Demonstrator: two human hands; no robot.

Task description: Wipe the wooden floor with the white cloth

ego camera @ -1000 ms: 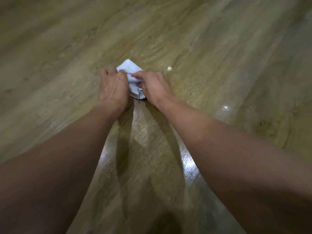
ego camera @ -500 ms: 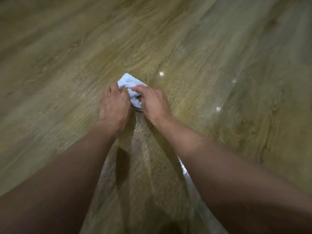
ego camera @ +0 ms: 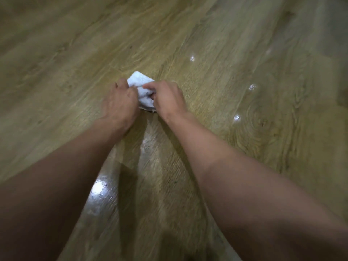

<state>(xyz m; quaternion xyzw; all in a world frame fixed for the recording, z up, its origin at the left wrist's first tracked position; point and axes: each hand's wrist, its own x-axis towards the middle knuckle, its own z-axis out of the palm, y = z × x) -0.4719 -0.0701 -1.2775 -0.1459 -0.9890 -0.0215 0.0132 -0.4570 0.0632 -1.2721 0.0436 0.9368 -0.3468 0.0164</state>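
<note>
Nearest the viewer, both forearms reach out over the wooden floor (ego camera: 244,53). The left hand (ego camera: 120,102) and right hand (ego camera: 167,98) flank the white cloth (ego camera: 140,85), fingers curled onto it, pressing it down. The cloth's free corner points away beyond the fingertips, both hands equally near, so the next stroke likely pushes outward.

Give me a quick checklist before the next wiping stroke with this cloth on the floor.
1. Left hand on the white cloth: ok.
2. Right hand on the cloth, fingers curled over it: ok.
3. Cloth lying against the wooden floor: ok.
4. Floor ahead of the cloth free of objects: ok.
5. Cloth bunched small between both hands, covers little floor: not ok.
6. Underside of cloth clean: cannot tell.
</note>
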